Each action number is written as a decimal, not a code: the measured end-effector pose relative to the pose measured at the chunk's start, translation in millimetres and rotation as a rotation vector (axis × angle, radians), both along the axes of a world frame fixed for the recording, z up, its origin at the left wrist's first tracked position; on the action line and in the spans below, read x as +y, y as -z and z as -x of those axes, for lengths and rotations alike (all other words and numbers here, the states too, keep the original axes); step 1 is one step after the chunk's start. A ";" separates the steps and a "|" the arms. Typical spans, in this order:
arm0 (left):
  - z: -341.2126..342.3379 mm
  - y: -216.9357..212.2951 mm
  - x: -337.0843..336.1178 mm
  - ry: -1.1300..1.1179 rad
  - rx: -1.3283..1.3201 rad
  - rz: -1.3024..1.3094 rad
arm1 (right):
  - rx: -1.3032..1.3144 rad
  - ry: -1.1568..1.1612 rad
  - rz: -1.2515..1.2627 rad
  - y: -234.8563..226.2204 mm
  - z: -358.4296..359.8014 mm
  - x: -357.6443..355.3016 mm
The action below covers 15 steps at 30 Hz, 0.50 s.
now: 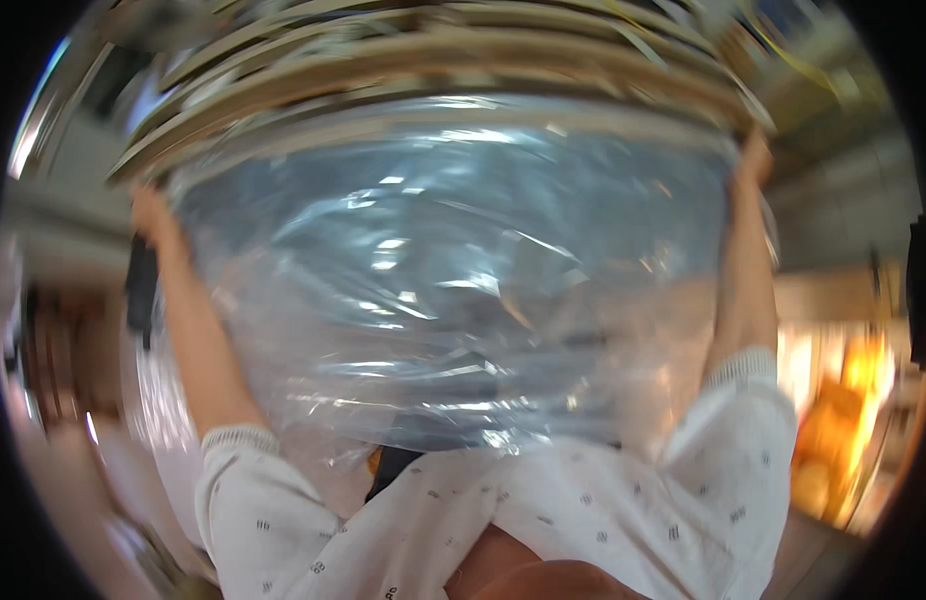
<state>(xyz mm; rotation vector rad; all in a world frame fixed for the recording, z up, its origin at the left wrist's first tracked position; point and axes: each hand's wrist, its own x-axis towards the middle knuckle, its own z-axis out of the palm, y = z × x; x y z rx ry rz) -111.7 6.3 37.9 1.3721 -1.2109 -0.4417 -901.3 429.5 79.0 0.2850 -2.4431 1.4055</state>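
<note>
A large, shiny sheet of clear plastic film stretches in front of me, creased and full of glints. Its near part hangs down against my white patterned shirt. At the sheet's far left corner my left hand is closed on its edge. Both arms reach out, and my right hand grips the far right corner. Motion blurs the fingers of both hands. Whether the film wraps a flat grey-blue panel or only lets such a surface show through, I cannot tell.
Several long tan edges, like stacked boards or cardboard, run across beyond the sheet. A dark object is beside my left wrist. Bright orange-yellow things stand at the right. A yellow cord shows at the upper right.
</note>
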 end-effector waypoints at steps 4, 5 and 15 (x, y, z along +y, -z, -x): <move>3.5 -28.4 28.0 0.425 -0.314 -0.234 | -0.531 -0.549 0.929 -12.2 23.7 79.8; -22.1 -36.2 17.0 0.446 -0.289 -0.109 | -0.449 -0.589 0.815 -17.3 22.6 101.4; -169.4 -78.5 27.3 -0.256 -1.485 -0.176 | -0.283 -0.984 -0.116 -33.2 -150.4 202.2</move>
